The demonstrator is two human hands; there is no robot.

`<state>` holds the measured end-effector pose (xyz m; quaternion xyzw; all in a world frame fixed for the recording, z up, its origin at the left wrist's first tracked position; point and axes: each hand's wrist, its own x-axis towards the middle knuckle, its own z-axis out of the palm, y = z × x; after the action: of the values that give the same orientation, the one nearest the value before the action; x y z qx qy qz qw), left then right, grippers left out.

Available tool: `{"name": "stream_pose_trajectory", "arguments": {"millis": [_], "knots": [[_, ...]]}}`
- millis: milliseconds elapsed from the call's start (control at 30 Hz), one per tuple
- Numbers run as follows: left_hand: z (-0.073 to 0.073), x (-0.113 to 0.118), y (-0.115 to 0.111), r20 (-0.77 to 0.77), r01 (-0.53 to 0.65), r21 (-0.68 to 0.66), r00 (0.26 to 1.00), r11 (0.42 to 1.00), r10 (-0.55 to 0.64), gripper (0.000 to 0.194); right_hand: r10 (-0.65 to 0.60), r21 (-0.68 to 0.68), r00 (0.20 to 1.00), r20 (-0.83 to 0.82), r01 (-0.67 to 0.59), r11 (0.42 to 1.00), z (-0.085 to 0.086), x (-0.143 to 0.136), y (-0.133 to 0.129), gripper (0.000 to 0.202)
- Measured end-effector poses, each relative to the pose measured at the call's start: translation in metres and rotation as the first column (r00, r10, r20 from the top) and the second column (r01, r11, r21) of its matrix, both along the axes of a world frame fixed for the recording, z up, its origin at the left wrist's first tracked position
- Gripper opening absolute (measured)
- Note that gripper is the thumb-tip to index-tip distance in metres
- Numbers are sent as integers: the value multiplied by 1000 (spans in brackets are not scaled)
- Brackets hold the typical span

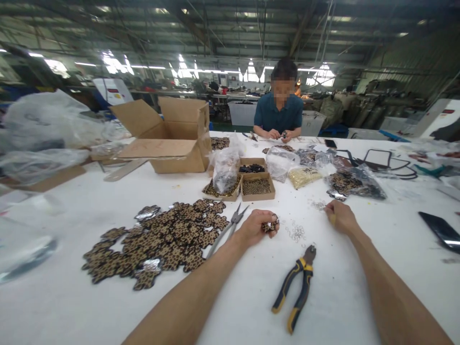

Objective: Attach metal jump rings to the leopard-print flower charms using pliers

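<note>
My left hand (257, 227) is closed on a small leopard-print piece (269, 226), beside the tips of the grey long-nose pliers (234, 219). My right hand (338, 216) has its fingers pressed together at a scatter of tiny pale rings (317, 205); whatever is between the fingertips is too small to make out. Between my hands lies another heap of silvery rings (296, 232). Nearer to me rest yellow-and-black pliers (300, 287), handles spread. To the left of my left hand spreads a large pile of leopard-print pieces (158, 239).
Small boxes of studs (257, 187) and dark parts (251, 167) stand mid-table beside plastic bags (224, 167). An open carton (176, 153) is at the back left, a phone (440, 230) at the right. Across the table sits a person (278, 112) handling small parts.
</note>
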<state>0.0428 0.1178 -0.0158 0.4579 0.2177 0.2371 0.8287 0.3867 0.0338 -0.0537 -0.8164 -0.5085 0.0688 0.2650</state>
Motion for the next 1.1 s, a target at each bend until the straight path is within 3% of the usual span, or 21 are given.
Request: {"name": "stream_pose_trajectory", "arguments": {"millis": [67, 133, 233, 400, 567, 700, 1100], "knots": [[0, 0, 0, 4, 4, 6, 1000, 1000, -4, 20, 44, 43, 993, -110, -39, 998, 6, -12, 1, 24], [0, 0, -1, 5, 3, 14, 1000, 1000, -3, 20, 132, 141, 929, -347, -88, 986, 13, -30, 3, 30], [-3, 0, -2, 9, 7, 19, 1000, 1000, -7, 22, 288, 290, 683, -671, -117, 950, 27, -68, 3, 34], [-6, 0, -4, -16, 20, 49, 1000, 999, -19, 26, 357, 334, 459, -813, -133, 933, 41, -125, -1, 36], [-6, 2, -6, -27, 33, 56, 999, 998, -31, 25, 316, 306, 313, -896, -82, 949, 43, -145, -3, 47], [-3, 3, -7, -34, 36, 47, 999, 998, -35, 25, 307, 302, 271, -912, -63, 951, 48, -149, -5, 49], [-4, 3, -7, -41, 49, 63, 998, 997, -47, 26, 261, 252, 321, -911, -72, 965, 49, -154, -5, 42]]}}
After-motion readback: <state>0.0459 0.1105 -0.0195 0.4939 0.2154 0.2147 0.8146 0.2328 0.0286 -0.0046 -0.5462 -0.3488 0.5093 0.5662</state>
